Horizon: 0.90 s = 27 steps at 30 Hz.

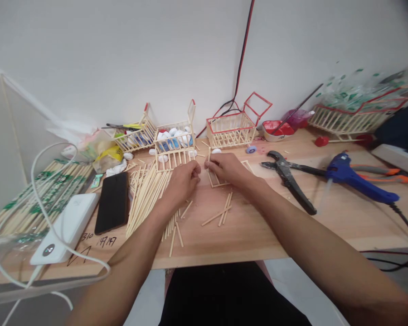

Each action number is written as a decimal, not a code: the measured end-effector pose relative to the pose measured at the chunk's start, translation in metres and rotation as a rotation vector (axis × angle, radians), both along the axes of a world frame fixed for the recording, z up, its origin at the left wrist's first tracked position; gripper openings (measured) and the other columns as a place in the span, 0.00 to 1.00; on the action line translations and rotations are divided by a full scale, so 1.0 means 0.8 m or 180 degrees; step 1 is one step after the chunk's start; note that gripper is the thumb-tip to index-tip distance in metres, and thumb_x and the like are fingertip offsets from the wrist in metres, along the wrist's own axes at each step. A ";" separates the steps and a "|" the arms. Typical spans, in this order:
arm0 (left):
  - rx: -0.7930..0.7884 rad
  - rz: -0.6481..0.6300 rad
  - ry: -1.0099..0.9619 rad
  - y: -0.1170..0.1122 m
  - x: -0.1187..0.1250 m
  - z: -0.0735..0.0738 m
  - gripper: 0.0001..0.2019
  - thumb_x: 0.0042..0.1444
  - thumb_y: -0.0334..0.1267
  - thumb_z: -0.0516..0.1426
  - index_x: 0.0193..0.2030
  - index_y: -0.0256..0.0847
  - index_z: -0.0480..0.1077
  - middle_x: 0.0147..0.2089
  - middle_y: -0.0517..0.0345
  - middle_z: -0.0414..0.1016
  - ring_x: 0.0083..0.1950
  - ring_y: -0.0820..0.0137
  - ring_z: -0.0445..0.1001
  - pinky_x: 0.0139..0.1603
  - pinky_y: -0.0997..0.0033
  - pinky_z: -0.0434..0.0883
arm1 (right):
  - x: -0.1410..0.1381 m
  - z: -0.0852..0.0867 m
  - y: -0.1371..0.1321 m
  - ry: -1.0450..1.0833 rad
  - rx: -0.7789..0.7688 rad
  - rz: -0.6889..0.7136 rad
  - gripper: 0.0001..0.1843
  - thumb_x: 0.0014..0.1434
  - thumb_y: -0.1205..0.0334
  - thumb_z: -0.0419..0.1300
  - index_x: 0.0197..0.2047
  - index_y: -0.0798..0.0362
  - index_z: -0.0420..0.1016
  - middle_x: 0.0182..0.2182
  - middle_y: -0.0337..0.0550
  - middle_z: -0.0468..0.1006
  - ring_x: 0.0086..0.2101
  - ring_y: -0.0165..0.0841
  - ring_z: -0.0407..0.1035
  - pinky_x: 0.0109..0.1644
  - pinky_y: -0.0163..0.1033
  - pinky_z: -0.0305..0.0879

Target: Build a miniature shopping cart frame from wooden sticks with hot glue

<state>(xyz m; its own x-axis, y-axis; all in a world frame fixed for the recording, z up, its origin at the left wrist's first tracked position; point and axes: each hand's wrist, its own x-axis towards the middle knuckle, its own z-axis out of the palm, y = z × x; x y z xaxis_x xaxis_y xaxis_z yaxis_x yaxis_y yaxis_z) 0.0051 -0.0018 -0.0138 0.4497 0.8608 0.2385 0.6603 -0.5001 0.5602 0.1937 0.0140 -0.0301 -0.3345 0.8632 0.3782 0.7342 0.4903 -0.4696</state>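
My right hand point(228, 166) is closed in a pinch at the left side of a small frame of thin wooden sticks point(220, 184). Part of that frame is hidden beneath the hand. To its left, my left hand point(183, 182) has its fingers curled together; whatever they hold, if anything, does not show. Under and beside my left forearm lies a heap of long wooden sticks point(143, 199). Several short cut sticks point(223, 212) lie in front of the hands. Just behind the left hand is a ladder-like stick panel point(172, 160).
Miniature stick carts stand along the wall, including a red-trimmed cart point(231, 131) and one full of bottle caps point(175, 139). Cutting pliers point(287, 179) and a blue glue gun point(360, 179) lie right. A phone point(112, 202), power bank point(65, 228) and bundled chopsticks point(44, 199) lie left.
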 end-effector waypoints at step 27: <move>0.0015 -0.0428 0.0825 0.008 -0.018 0.016 0.08 0.49 0.23 0.55 0.30 0.38 0.73 0.32 0.56 0.76 0.37 0.67 0.72 0.42 0.68 0.66 | -0.001 0.002 -0.002 -0.0037 -0.0158 0.0024 0.12 0.61 0.63 0.54 0.28 0.55 0.72 0.24 0.39 0.71 0.27 0.29 0.60 0.32 0.34 0.49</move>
